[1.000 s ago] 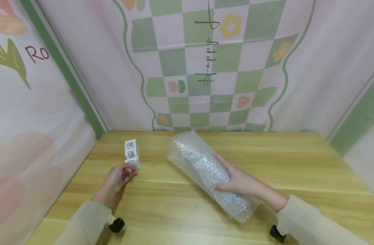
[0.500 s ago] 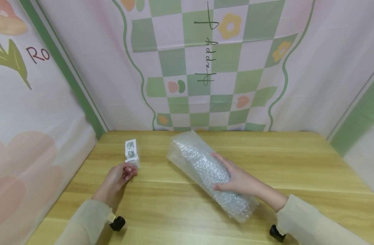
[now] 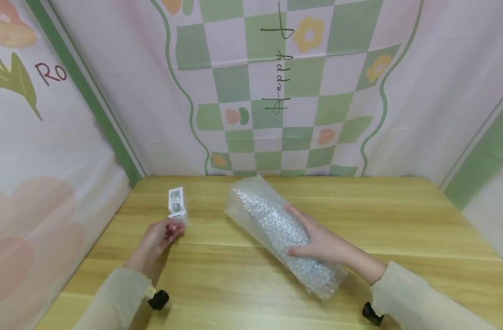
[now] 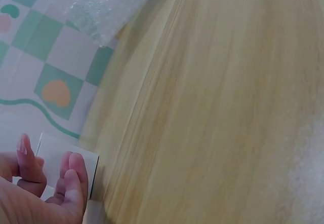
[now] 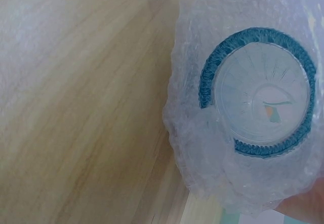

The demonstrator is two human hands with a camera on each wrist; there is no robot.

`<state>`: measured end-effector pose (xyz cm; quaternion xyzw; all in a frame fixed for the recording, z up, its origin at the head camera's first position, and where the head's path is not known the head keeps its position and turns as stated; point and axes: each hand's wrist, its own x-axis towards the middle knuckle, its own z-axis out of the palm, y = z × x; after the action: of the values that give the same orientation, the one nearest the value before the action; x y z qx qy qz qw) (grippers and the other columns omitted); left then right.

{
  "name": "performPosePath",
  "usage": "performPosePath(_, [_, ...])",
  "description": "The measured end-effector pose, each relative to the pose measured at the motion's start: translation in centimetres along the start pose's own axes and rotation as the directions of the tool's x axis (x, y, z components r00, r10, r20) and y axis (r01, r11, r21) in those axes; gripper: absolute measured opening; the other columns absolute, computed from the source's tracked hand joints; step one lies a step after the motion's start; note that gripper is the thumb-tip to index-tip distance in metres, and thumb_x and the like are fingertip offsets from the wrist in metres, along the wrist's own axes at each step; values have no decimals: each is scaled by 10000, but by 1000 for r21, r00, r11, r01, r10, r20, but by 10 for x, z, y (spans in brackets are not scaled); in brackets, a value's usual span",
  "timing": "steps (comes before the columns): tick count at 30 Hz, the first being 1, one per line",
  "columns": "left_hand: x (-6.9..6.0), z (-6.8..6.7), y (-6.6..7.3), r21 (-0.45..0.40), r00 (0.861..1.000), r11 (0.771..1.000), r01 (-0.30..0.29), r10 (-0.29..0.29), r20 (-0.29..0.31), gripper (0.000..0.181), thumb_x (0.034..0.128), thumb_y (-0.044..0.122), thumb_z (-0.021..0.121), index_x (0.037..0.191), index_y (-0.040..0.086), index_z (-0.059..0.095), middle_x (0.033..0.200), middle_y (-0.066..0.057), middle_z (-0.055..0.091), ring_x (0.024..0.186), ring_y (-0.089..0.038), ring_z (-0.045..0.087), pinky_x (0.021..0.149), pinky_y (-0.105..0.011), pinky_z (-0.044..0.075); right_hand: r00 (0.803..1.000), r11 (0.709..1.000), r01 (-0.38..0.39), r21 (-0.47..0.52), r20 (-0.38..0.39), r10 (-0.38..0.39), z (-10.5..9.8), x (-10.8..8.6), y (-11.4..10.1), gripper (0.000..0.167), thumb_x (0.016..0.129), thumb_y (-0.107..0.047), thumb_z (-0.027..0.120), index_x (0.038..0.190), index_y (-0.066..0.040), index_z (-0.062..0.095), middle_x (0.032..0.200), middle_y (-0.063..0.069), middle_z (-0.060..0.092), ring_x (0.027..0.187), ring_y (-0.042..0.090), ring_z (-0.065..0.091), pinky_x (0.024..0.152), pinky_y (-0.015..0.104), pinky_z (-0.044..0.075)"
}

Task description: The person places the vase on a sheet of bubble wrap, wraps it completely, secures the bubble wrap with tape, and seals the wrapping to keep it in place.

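In the head view my left hand (image 3: pixel 162 236) is at the near end of a small white box (image 3: pixel 178 220) with a cut-out window, at the table's left. Its thumb and forefinger seem to pinch the box's edge, while the other fingers curl in front of it. My right hand (image 3: pixel 317 240) grips a long bubble-wrapped bundle (image 3: pixel 268 215) from above, thumb on the near side and fingers over the far side. The right wrist view looks into the bundle's end, where a round clear base (image 5: pixel 263 92) sits inside a teal knitted-looking ring (image 5: pixel 206 77). What the wrap encloses further in is hidden.
Both things lie on a wood-grain table (image 3: pixel 400 215). A printed cloth (image 3: pixel 268 82) with green checks hangs behind its far edge, and another cloth (image 3: pixel 49 151) hangs at the left. Each sleeve has a small black device (image 3: pixel 158 300) below the cuff.
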<state>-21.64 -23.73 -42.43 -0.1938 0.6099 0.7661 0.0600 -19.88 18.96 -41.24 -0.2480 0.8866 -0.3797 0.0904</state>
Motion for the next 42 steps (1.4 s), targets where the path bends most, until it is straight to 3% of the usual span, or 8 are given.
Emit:
performPosePath(9, [5,0,-1,-15,1000,1000,20,-20,-10,390,1013,-15,454,644,93,515,757,-17,695,710,-86,682,764,-184,578,1000,1000,9,9,4,-9,-1,0,1,1123,810,-435,833,1660,-304,111,1655,266,155,1389,618,294,949,813,377])
performPosePath(18, [5,-5,-16,14,1000,1000,-1,1,-18,425,1005,9,496,590,101,503,705,12,693,681,-73,701,704,-152,571,1000,1000,13,0,0,-13,1,0,-1,1120,808,-440,835,1660,-292,123,1653,256,179,1397,601,300,967,809,364])
performPosePath(24, [-1,-6,-9,113,999,993,-22,17,40,418,1031,135,536,616,141,575,671,43,640,722,-85,689,767,-197,571,1000,1000,5,-5,-2,-5,1,-1,-1,1125,803,-452,835,1660,-297,122,1653,257,176,1400,604,289,963,819,354])
performPosePath(30, [-6,-2,3,184,997,983,-4,-9,72,344,1034,231,585,705,158,651,702,61,637,667,-64,633,627,-163,511,1000,1000,0,4,-2,0,1,-1,1,1122,811,-440,835,1659,-312,112,1656,253,167,1398,605,292,963,810,366])
performPosePath(33, [-9,0,8,237,995,971,-25,2,97,276,1025,208,600,763,144,658,734,68,619,641,-38,585,599,-145,493,1000,1000,-1,4,-1,1,1,0,1,1124,812,-439,837,1659,-315,109,1657,254,165,1396,607,293,963,808,369])
performPosePath(36, [-13,4,14,322,991,945,-65,23,133,232,1033,198,580,830,116,659,774,63,603,665,-28,557,614,-143,488,1000,1000,0,7,1,0,0,0,1,1122,812,-437,836,1659,-320,109,1657,254,164,1395,609,295,961,809,370])
performPosePath(39, [-18,12,19,390,984,913,-118,55,168,197,1034,208,579,921,75,671,840,42,616,749,-60,582,717,-195,514,1000,1000,-1,10,8,1,-1,0,1,1120,815,-433,834,1658,-326,105,1655,262,162,1391,616,294,948,814,375])
performPosePath(42, [-24,24,23,447,971,875,-187,96,218,232,1028,233,596,1033,14,673,929,10,632,870,-129,606,895,-324,522,1000,1000,-9,10,15,9,-1,0,1,1125,812,-431,837,1658,-331,101,1648,279,162,1381,625,299,933,818,384])
